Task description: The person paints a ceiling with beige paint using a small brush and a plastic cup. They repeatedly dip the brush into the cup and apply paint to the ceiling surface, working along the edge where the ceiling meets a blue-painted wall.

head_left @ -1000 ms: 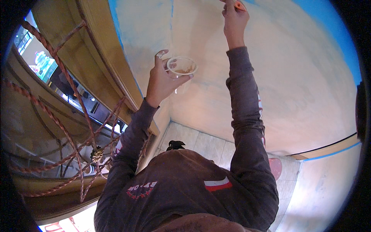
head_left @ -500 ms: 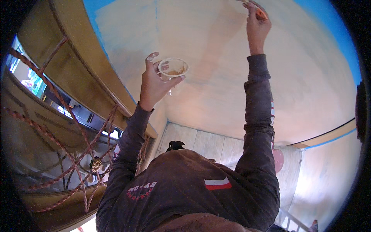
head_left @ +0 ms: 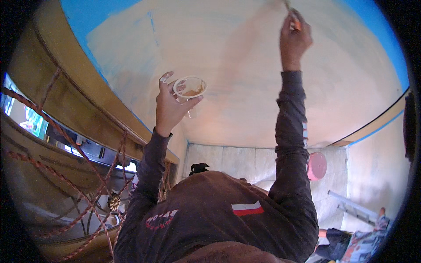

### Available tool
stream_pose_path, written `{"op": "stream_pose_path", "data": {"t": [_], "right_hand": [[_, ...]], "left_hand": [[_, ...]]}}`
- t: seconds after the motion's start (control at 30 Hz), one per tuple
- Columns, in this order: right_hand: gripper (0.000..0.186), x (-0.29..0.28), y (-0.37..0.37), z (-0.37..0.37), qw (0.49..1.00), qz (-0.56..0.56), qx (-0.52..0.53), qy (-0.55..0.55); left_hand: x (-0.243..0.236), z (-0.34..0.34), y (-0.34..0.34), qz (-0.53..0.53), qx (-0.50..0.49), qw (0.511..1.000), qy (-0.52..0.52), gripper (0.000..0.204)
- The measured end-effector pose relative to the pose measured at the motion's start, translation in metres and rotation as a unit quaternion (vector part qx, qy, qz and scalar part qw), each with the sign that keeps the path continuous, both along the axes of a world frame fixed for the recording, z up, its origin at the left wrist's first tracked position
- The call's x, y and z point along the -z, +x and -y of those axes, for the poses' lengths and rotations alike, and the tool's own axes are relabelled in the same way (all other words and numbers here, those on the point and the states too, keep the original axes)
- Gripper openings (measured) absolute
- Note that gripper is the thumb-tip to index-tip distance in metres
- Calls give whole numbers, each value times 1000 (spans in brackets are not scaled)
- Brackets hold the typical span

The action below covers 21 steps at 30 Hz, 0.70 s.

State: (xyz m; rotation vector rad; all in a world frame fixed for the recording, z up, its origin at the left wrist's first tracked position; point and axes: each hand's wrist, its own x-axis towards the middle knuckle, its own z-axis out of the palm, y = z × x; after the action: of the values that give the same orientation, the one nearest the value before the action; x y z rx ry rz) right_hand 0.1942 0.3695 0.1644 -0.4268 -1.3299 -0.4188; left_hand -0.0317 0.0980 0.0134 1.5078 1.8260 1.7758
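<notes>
At eleven o'clock, left hand (head_left: 172, 109) grips a cup (head_left: 189, 87) (probably light, crushable: best held below the rim (head_left: 189, 77)); at one, right hand (head_left: 296, 44) pinches an orange-handled brush (head_left: 297, 24).

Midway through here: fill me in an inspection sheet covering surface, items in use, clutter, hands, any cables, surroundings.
Surface: pale peach painted wall, streaky, with a bright blue painted area at upper left.
Items in use: clear plastic cup with a pale rim, holding brownish paint-like contents; slim orange-handled tool, apparently a brush, wall contact unclear.
Clutter: round pink object on the pale tiled floor; bucket or stool, cannot tell.
Hands: left hand grips the cup; right hand, raised, is closed on the tool.
Cables: nothing seen.
Surroundings: twisted reddish-brown bars at left; ladder-like metal frame at lower right, part of another person near it.
</notes>
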Motion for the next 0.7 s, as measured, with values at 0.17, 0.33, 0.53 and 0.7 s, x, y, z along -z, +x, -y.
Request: {"op": "stream_pose_path", "data": {"t": [0.17,0.33,0.53,0.7], "right_hand": [[24,-9,-70,6,998,49,23,-25],[24,-29,-133,20,999,34,-35,-18],[33,-30,-184,11,995,58,-81,-29],[32,-30,-203,8,985,93,-145,-16]], "left_hand": [[-8,7,12,48,-11,999,-12,100],[-19,16,9,65,-26,997,-29,98],[-20,16,14,105,-8,994,-14,98],[-13,15,12,111,-12,994,-20,98]]}}
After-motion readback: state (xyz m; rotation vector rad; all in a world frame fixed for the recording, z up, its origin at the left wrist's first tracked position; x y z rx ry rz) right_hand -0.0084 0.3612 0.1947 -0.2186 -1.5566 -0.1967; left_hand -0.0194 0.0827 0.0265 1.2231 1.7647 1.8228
